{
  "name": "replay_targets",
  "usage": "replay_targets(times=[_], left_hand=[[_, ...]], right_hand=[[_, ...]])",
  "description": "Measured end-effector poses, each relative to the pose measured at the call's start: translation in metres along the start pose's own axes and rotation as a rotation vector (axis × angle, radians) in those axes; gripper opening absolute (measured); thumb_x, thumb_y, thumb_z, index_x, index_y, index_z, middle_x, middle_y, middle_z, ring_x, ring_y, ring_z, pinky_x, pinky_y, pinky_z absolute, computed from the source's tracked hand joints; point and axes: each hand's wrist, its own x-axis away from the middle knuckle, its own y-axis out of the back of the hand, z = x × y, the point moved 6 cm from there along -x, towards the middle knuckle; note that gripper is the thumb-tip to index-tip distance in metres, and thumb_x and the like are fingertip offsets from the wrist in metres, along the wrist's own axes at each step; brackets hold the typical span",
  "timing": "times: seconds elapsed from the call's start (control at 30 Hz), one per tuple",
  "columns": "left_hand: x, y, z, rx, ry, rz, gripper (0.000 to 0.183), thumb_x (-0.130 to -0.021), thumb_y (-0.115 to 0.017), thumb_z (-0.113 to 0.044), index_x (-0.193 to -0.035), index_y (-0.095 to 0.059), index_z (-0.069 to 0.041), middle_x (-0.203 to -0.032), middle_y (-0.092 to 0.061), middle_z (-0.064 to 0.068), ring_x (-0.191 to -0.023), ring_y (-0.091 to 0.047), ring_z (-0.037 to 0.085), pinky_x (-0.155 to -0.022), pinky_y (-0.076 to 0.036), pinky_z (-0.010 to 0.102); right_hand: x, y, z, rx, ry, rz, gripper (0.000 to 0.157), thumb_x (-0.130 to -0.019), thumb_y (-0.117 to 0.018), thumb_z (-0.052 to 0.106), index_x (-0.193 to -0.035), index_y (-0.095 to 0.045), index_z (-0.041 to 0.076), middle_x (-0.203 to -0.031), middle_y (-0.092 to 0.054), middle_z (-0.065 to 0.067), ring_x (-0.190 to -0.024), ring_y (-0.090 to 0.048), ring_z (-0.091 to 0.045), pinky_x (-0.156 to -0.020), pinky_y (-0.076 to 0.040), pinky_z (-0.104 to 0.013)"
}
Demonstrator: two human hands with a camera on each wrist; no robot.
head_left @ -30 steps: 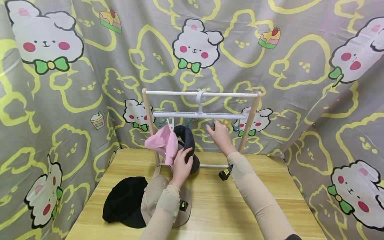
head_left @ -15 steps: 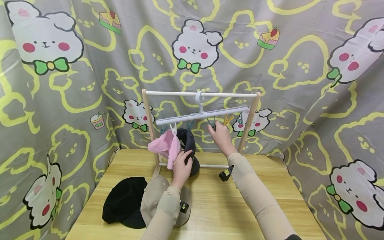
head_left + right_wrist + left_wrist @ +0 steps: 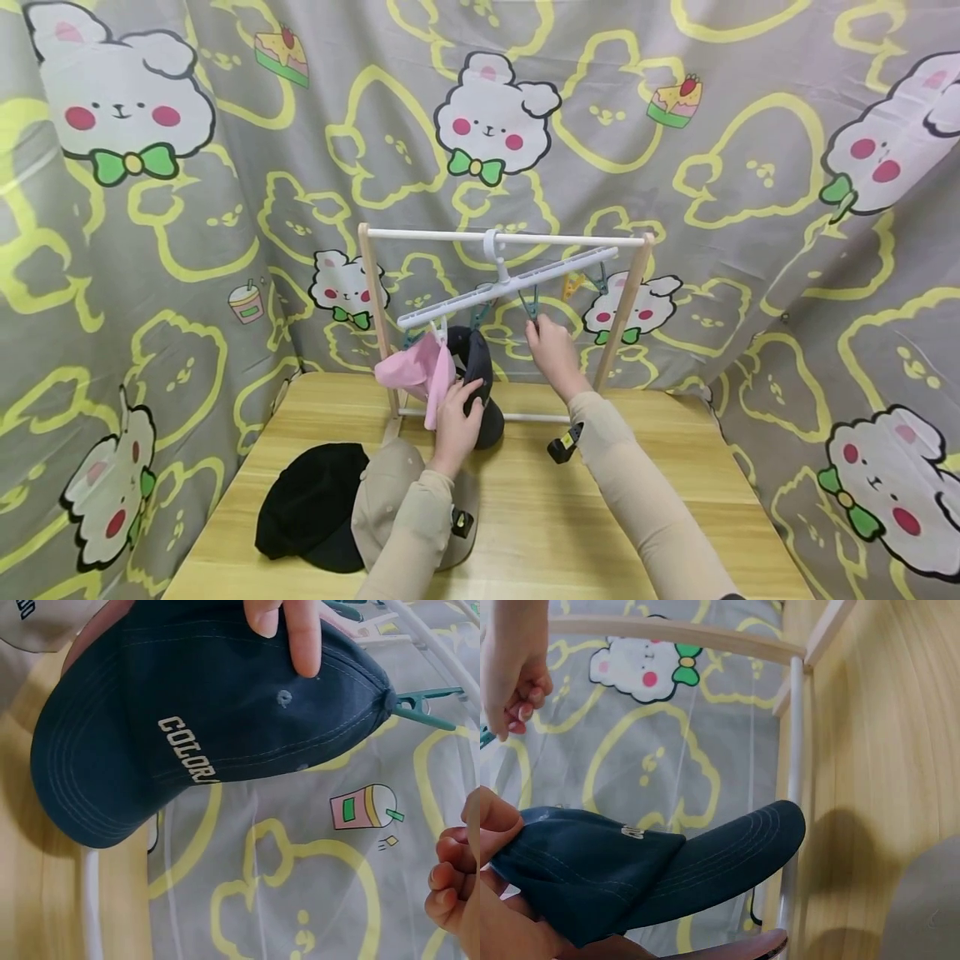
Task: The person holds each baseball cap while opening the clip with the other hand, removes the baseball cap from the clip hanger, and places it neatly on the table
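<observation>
As left fingers [image 3: 304, 641] grip, navy cap [image 3: 225, 690] between, brim [image 3: 86, 757] below

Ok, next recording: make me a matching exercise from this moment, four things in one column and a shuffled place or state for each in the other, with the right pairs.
Things
1. Navy cap
2. Black cap
3. White hanger
4. Pink cap

Places and states
A. Hanging from a white clip
B. Tilted, its lower end toward the person's left
C. Gripped by the left hand
D. On the table, beside the beige cap

Pairs: 1-C, 2-D, 3-B, 4-A
</observation>
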Motion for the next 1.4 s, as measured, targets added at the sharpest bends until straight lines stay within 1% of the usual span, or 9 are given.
replay_targets(times=[0.17, 0.33, 0.6, 0.7, 0.77, 0.97, 1.13, 1.27, 1.4], left_hand=[[0.003, -0.001, 0.003, 0.007, 0.019, -0.003, 0.031, -0.087, -0.063, -0.002, -0.116, -0.071, -0.007, -0.120, -0.066, 0.020, -0.120, -0.059, 0.038, -0.104, -0.045, 0.049], [0.003, -0.001, 0.003, 0.016, 0.022, -0.006, 0.031, -0.087, -0.063, -0.001, -0.116, -0.071, -0.006, -0.121, -0.066, 0.021, -0.122, -0.058, 0.038, -0.105, -0.045, 0.048], [0.003, 0.001, 0.000, 0.019, -0.023, -0.018, 0.030, -0.085, -0.063, 0.001, -0.114, -0.072, -0.004, -0.116, -0.068, 0.019, -0.115, -0.061, 0.035, -0.101, -0.048, 0.047], [0.003, 0.000, 0.001, 0.021, -0.030, -0.016, 0.030, -0.085, -0.063, 0.001, -0.114, -0.072, -0.004, -0.115, -0.068, 0.019, -0.114, -0.062, 0.034, -0.099, -0.048, 0.046], [0.003, 0.001, 0.001, 0.019, -0.032, -0.017, 0.030, -0.085, -0.063, 0.001, -0.114, -0.072, -0.004, -0.115, -0.068, 0.019, -0.113, -0.062, 0.034, -0.099, -0.049, 0.046], [0.004, 0.001, 0.000, 0.008, -0.046, -0.019, 0.031, -0.084, -0.064, 0.003, -0.113, -0.072, -0.003, -0.114, -0.069, 0.018, -0.112, -0.063, 0.034, -0.097, -0.050, 0.047], [0.005, -0.001, 0.001, 0.016, -0.040, -0.006, 0.032, -0.085, -0.064, 0.003, -0.115, -0.071, -0.004, -0.115, -0.069, 0.018, -0.112, -0.063, 0.034, -0.097, -0.050, 0.048], [0.006, -0.002, 0.001, 0.015, -0.032, 0.007, 0.031, -0.086, -0.064, 0.002, -0.116, -0.071, -0.004, -0.113, -0.069, 0.016, -0.108, -0.064, 0.031, -0.093, -0.052, 0.047], [0.006, -0.003, 0.003, 0.018, -0.034, 0.012, 0.030, -0.087, -0.064, 0.001, -0.116, -0.071, -0.005, -0.112, -0.069, 0.014, -0.105, -0.065, 0.030, -0.090, -0.053, 0.047]], right_hand=[[0.005, -0.005, 0.002, -0.013, 0.032, -0.018, 0.029, -0.101, -0.049, 0.024, -0.082, -0.060, 0.005, -0.064, -0.057, -0.007, -0.053, -0.049, -0.019, -0.051, -0.041, -0.031], [0.005, -0.012, 0.006, -0.001, 0.053, -0.024, 0.029, -0.101, -0.051, 0.024, -0.082, -0.062, 0.005, -0.068, -0.060, -0.008, -0.056, -0.052, -0.019, -0.054, -0.044, -0.032], [0.006, -0.021, 0.016, -0.014, 0.075, -0.025, 0.028, -0.100, -0.053, 0.023, -0.080, -0.062, 0.006, -0.064, -0.061, -0.007, -0.052, -0.050, -0.017, -0.052, -0.042, -0.031], [0.006, -0.023, 0.020, -0.029, 0.080, -0.027, 0.027, -0.100, -0.054, 0.024, -0.081, -0.062, 0.007, -0.065, -0.061, -0.006, -0.051, -0.050, -0.016, -0.051, -0.042, -0.030], [0.007, -0.025, 0.022, -0.044, 0.081, -0.024, 0.027, -0.100, -0.055, 0.026, -0.082, -0.061, 0.007, -0.065, -0.060, -0.006, -0.051, -0.050, -0.015, -0.051, -0.043, -0.030], [0.006, -0.030, 0.026, -0.068, 0.070, 0.014, 0.034, -0.098, -0.056, 0.039, -0.087, -0.059, 0.008, -0.064, -0.056, -0.004, -0.052, -0.049, -0.014, -0.050, -0.041, -0.028], [0.002, -0.033, 0.031, -0.084, 0.068, 0.020, 0.037, -0.096, -0.058, 0.042, -0.090, -0.059, 0.006, -0.063, -0.055, -0.005, -0.051, -0.048, -0.016, -0.049, -0.039, -0.028], [-0.001, -0.034, 0.035, -0.095, 0.055, 0.038, 0.041, -0.095, -0.058, 0.046, -0.091, -0.059, 0.006, -0.062, -0.052, -0.004, -0.049, -0.046, -0.016, -0.047, -0.037, -0.027], [-0.004, -0.036, 0.037, -0.117, 0.036, 0.062, 0.045, -0.094, -0.058, 0.050, -0.093, -0.059, 0.004, -0.063, -0.051, -0.004, -0.050, -0.046, -0.016, -0.048, -0.037, -0.027]])
